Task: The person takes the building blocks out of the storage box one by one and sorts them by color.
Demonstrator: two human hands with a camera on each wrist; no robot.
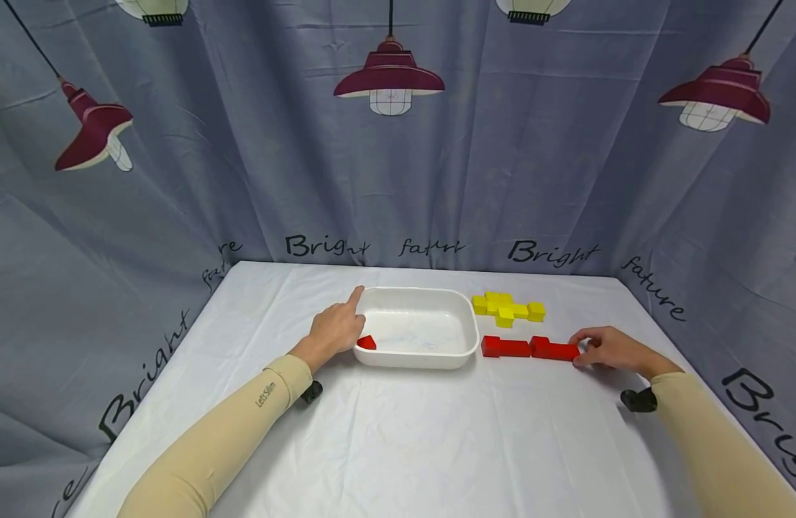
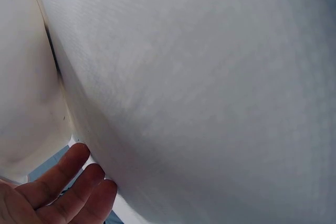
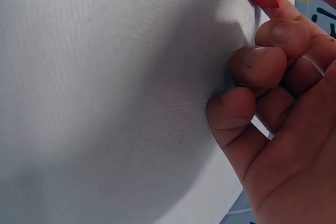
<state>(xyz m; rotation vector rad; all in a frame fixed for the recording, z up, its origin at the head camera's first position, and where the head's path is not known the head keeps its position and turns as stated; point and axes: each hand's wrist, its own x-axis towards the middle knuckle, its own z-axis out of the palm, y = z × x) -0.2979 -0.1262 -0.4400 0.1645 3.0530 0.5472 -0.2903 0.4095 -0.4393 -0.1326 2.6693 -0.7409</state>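
My left hand (image 1: 336,327) lies at the left side of a white tray (image 1: 415,360), its index finger stretched straight along the rim's back left corner. Three of its fingers (image 2: 63,174) show in the left wrist view, loosely bent. A small red piece (image 1: 367,342) is in the tray's front left corner, beside that hand. To the tray's right runs a row of red blocks (image 1: 515,349). My right hand (image 1: 612,350) pinches the rightmost red block (image 1: 556,351) at its right end between thumb and index finger, the other fingers curled in.
Behind the red row, several yellow blocks (image 1: 504,307) sit together by the tray's right rim. A white cloth covers the table (image 1: 436,439). Grey-blue curtains (image 1: 475,180) with printed lamps and lettering stand behind and at both sides.
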